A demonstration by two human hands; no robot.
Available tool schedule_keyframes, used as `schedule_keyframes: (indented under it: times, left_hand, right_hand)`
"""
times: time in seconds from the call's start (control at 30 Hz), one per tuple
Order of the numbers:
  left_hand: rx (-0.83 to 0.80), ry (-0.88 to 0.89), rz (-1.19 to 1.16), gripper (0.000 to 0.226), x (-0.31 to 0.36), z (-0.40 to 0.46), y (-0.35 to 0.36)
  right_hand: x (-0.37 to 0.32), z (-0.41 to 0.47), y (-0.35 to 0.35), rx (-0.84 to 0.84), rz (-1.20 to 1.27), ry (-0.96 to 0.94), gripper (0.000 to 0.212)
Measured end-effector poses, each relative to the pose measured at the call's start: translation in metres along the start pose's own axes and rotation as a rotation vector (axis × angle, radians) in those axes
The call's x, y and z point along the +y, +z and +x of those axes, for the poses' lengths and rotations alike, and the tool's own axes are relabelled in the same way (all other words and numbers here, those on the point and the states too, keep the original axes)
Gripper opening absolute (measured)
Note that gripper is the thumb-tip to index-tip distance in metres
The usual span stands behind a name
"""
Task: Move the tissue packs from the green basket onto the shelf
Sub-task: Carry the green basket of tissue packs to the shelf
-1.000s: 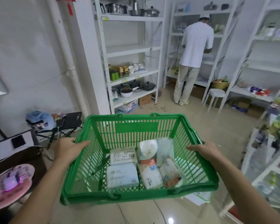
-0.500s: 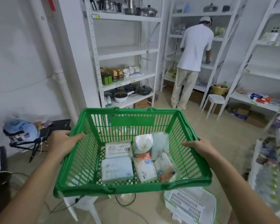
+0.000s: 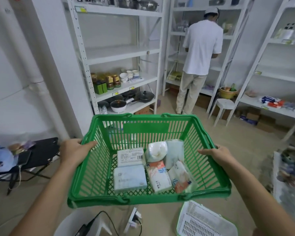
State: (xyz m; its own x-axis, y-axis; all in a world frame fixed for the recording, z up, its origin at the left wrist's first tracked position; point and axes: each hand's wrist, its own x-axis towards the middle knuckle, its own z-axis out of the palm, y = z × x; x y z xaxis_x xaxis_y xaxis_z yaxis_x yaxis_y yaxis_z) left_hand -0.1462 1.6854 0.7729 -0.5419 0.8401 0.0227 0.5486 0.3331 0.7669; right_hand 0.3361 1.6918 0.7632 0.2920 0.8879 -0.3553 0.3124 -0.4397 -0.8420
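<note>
White shelving (image 3: 123, 53) lines the storeroom as a left hand (image 3: 75, 151) and right hand (image 3: 217, 155) curl closed over the side rims of a green basket (image 3: 99, 169); apparently six tissue packs (image 3: 129, 178) lie inside.

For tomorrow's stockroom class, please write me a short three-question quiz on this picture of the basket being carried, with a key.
1. True or false: the green basket rests on the floor.
2. Which hand grips the basket's left rim: A) left hand B) right hand C) neither?
3. Fill in: the person in white stands facing a ____.

Key
1. False: both hands hold it up.
2. A.
3. Shelf. The tissue packs are all in the basket.
</note>
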Motion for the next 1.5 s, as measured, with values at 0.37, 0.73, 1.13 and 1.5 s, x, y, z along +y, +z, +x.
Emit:
schedule_keyframes:
  times: [0.37,0.73,1.13,1.5]
  left_hand:
    - [0.014,-0.009,0.045,0.049,0.057,0.11,0.078]
    - [0.004,-0.044,0.039,0.054,0.09,0.242,0.141]
    - [-0.042,-0.085,0.026,0.039,0.147,0.369,0.233]
    - [0.051,-0.126,0.002,0.036,0.201,0.479,0.308]
  right_hand:
    - [-0.05,0.155,0.008,-0.038,0.039,-0.003,0.038]
    - [-0.108,0.288,0.049,-0.034,0.031,0.014,0.033]
    - [-0.161,0.437,0.062,-0.035,0.054,0.038,0.036]
    - [-0.233,0.604,0.073,-0.148,0.077,0.007,0.032]
